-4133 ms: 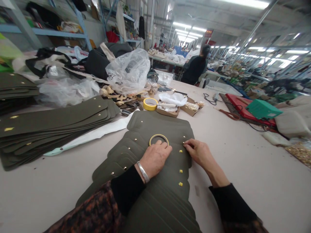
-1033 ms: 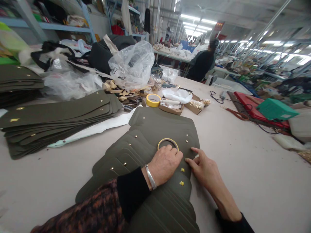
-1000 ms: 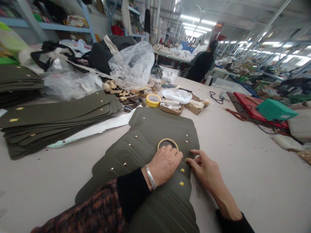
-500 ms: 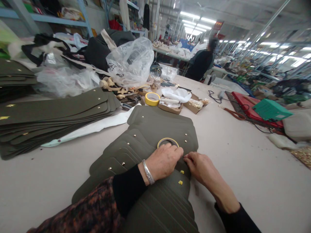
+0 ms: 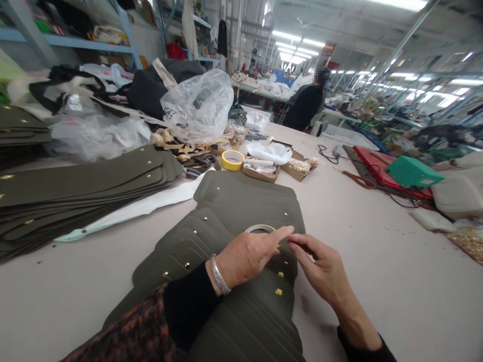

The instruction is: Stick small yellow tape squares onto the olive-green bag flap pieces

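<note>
Overlapping dark green panels (image 5: 249, 196) with small metal studs lie fanned out on the pale table. My left hand (image 5: 251, 254), with a silver bracelet at the wrist, is over the panels, its index finger stretched toward my right hand; its other fingers are curled. Behind it the rim of a tape roll (image 5: 260, 228) shows, and a bit of yellow tape is at its fingertips. My right hand (image 5: 319, 266) is at the panels' right edge, thumb and index finger pinched near my left fingertip; anything between them is too small to name. Yellow tape pieces (image 5: 278, 291) stick to the panels below.
More green panels (image 5: 86, 176) are stacked at left beside a white strip (image 5: 143, 206). Behind are a yellow tape roll (image 5: 233, 160), small boxes (image 5: 298, 168) and plastic bags (image 5: 199, 105). A green box (image 5: 413, 172) sits at right. A seated person (image 5: 304, 108) is farther back.
My left index finger has stretched out from a curled position, and yellow tape now shows by the left fingertips. Another small yellow piece shows on the panel. The whole view has shifted slightly.
</note>
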The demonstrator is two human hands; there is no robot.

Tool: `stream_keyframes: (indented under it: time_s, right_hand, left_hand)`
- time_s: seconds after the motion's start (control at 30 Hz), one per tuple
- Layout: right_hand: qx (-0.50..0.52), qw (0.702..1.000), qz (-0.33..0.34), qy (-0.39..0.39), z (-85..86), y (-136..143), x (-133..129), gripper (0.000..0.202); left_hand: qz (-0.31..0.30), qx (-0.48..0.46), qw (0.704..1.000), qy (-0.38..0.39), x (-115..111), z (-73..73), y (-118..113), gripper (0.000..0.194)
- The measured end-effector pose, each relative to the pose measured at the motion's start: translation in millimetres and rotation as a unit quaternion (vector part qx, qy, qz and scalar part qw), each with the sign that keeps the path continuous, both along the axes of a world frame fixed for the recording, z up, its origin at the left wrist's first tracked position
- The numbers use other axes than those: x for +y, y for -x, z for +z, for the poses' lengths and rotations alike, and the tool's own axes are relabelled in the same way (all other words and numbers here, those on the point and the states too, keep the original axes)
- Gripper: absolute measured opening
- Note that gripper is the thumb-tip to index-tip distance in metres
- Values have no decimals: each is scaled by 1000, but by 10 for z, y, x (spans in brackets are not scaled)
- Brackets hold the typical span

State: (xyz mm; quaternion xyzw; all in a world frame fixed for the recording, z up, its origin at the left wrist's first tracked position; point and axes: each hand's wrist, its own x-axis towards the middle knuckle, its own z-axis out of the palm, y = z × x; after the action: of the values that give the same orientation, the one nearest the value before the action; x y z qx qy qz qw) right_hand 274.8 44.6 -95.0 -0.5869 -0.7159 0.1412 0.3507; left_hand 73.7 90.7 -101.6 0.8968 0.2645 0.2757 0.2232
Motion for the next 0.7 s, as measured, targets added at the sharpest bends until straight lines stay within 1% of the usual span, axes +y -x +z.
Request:
stream_keyframes:
  time_s: [0.03, 0.1, 0.17, 0.3, 0.4, 0.5, 0.63, 0.7]
  right_hand:
    - [-5, 999, 32, -23, 2, 36, -16, 17]
    - [-22, 995, 76, -66, 2, 103, -35, 16]
    - [-45, 990, 91, -96, -7, 151, -35, 17]
    - [-93, 983, 96, -126, -60, 188, -23, 16]
    - [-112, 980, 80, -141, -102, 188, -26, 16]
    - [-121, 980, 57, -146, -115, 197, -39, 16]
    - [-90, 987, 23, -127, -85, 251, -64, 15]
    - [-49, 995, -18, -80, -73, 271, -64, 13]
  left_hand:
    - [6, 2, 1000, 4, -9, 5, -5, 51]
    - [17, 6, 1000, 11, -24, 8, -17, 50]
    - [19, 13, 1000, 14, -33, 4, -27, 48]
    - [13, 14, 1000, 13, -35, -7, -30, 41]
    - [3, 21, 1000, 21, -27, -6, -30, 26]
    - [6, 61, 998, 14, -17, -4, -47, 12]
    - [31, 90, 995, -19, -13, 0, -86, 12]
    - [43, 81, 995, -30, -25, 8, -104, 13]
